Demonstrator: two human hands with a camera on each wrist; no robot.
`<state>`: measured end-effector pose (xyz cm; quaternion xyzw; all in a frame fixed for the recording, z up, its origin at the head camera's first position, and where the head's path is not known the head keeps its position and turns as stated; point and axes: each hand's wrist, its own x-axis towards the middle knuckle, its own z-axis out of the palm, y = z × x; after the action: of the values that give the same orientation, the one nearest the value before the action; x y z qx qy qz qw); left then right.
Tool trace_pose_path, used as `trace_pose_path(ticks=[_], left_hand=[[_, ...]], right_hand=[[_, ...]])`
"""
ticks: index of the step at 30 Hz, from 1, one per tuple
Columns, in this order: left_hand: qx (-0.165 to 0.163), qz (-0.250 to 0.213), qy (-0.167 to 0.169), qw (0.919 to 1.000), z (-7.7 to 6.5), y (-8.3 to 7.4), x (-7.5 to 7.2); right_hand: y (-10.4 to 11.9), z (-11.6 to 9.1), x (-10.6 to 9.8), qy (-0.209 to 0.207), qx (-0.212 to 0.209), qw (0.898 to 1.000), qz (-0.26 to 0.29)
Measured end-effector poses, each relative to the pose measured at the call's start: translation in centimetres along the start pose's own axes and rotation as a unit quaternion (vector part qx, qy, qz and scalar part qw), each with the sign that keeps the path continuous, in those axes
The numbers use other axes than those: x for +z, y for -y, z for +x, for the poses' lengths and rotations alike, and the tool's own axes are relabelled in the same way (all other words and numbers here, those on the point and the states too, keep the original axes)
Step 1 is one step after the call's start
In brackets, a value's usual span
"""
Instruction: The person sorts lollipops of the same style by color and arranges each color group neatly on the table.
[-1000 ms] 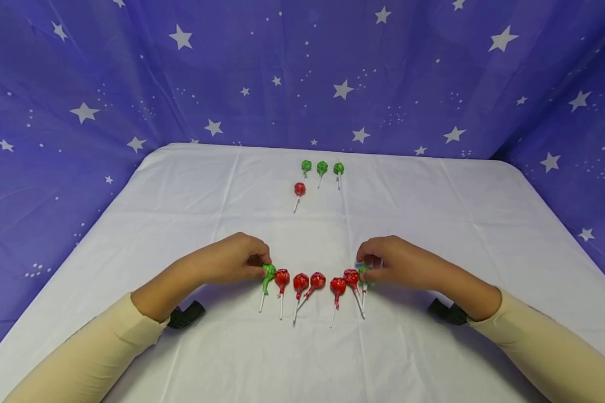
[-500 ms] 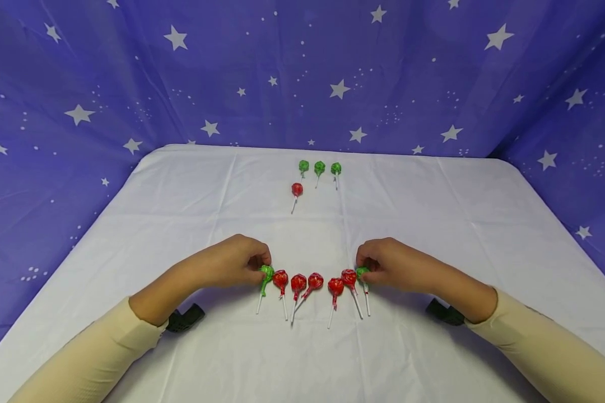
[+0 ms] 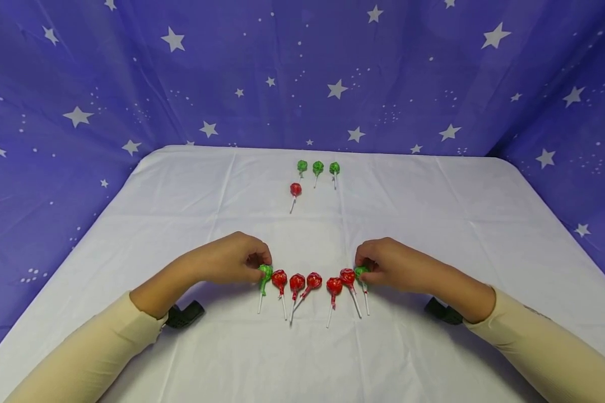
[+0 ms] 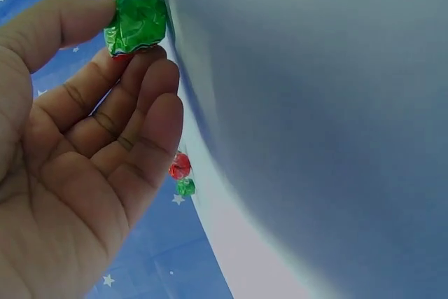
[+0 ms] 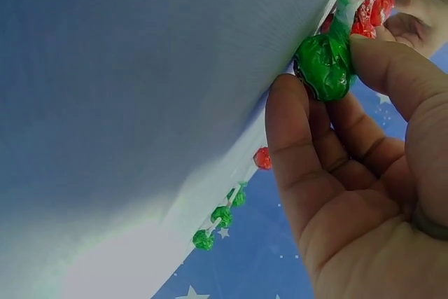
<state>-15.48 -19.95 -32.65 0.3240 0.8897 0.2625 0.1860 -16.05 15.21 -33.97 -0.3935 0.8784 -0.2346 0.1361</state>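
In the head view, my left hand (image 3: 235, 258) pinches the head of a green lollipop (image 3: 264, 275) at the left end of a row. My right hand (image 3: 394, 265) holds another green lollipop (image 3: 362, 272) at the right end, thumb on one side and fingertips on the other. Between them lie several red lollipops (image 3: 297, 282), sticks toward me, two sticks crossing. The left wrist view has the thumb against the green wrapper (image 4: 136, 22), fingertips close under it. From the right wrist, the green candy (image 5: 325, 68) sits between thumb and fingers.
Farther back on the white-covered table (image 3: 413, 212), several green lollipops (image 3: 318, 168) lie in a short row, with a single red lollipop (image 3: 295, 190) in front of the leftmost. A purple star-patterned cloth (image 3: 282, 73) hangs behind the table. Each wrist wears a black device (image 3: 185, 315).
The right green lollipop's stick has swung slightly right, away from the red stick beside it. The leftmost red lollipop's stick has also tilted right. Both hands stay nearly in place.
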Motion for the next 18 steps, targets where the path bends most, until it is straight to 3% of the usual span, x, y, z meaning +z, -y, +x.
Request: trace_pose_path(ticks=[10,18], left_hand=[[0.022,0.018,-0.022,0.9994,2.0,-0.7,-2.6],[0.035,0.047,-0.023,0.9980,5.8,-1.6,-4.7]], right_hand=[[-0.1,0.1,-0.1,0.007,0.010,1.000,-0.005],[0.0,0.0,0.0,0.002,0.005,1.000,-0.002]])
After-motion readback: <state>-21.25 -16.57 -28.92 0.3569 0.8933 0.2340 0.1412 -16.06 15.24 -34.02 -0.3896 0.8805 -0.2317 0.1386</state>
